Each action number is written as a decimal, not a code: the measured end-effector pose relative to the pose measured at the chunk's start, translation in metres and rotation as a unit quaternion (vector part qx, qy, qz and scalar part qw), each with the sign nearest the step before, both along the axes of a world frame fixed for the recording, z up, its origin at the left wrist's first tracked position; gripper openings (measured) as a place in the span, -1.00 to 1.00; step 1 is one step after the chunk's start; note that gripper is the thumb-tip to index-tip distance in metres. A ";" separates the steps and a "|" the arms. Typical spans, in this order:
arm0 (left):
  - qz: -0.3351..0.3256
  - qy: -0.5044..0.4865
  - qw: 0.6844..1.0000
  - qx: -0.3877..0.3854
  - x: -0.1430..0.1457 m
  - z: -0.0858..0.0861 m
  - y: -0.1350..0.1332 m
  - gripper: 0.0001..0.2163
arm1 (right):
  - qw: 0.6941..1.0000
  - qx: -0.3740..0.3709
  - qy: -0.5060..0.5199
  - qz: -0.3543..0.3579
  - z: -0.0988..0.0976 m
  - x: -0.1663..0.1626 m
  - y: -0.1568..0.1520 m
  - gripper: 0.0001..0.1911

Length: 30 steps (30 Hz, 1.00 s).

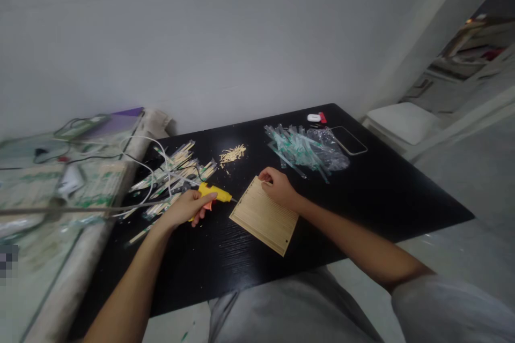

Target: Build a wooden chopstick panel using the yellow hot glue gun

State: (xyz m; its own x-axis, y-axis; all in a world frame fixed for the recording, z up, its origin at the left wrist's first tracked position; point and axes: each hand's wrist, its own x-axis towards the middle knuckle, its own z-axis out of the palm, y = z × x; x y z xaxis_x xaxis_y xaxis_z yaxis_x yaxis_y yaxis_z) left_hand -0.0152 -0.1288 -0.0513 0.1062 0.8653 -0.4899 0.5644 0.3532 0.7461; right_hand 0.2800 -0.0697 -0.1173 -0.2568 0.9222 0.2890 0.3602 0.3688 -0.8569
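Observation:
My left hand (pixel 189 208) is wrapped round a yellow hot glue gun (pixel 215 193) with an orange trigger. Its nozzle points right and reaches the left edge of a flat panel of thin wooden sticks (pixel 261 217). Small dark marks run along that edge, and a dark spot shows near the panel's lower right corner. At the panel's far corner, my right hand (pixel 277 186) has its fingers curled closed on the edge. Whether something small is also between those fingertips is hidden.
Behind the panel lies a pile of short stick pieces (pixel 233 154). Wrapped chopsticks (pixel 177 166) and a white cable (pixel 151 171) are at left. Empty plastic sleeves (pixel 300 150), a phone (pixel 348 140) and a small white case (pixel 314 118) lie at right on the black table (pixel 386 193).

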 end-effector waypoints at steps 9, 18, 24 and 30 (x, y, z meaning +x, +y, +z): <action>-0.023 0.002 0.999 -0.026 0.001 0.006 -0.001 -0.40 | 1.000 0.002 -0.005 0.001 0.000 0.000 -0.001 -0.77; 0.001 0.000 1.000 0.000 -0.007 0.003 -0.002 -0.42 | 1.000 -0.002 -0.006 -0.001 0.002 0.000 -0.002 -0.76; -0.013 0.018 1.000 -0.013 -0.005 0.004 -0.002 -0.42 | 1.000 -0.005 -0.008 0.002 0.002 0.000 -0.002 -0.76; -0.049 0.014 0.998 -0.025 -0.014 0.000 -0.003 -0.43 | 1.000 -0.004 -0.011 0.001 0.003 0.000 -0.002 -0.77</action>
State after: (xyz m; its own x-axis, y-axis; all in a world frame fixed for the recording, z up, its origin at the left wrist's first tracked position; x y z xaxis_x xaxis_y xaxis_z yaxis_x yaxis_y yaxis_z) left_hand -0.0288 -0.1316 -0.0517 0.1753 0.8253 -0.5369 0.6191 0.3316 0.7119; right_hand 0.2801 -0.0716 -0.1148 -0.2647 0.9239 0.2762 0.3774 0.3629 -0.8520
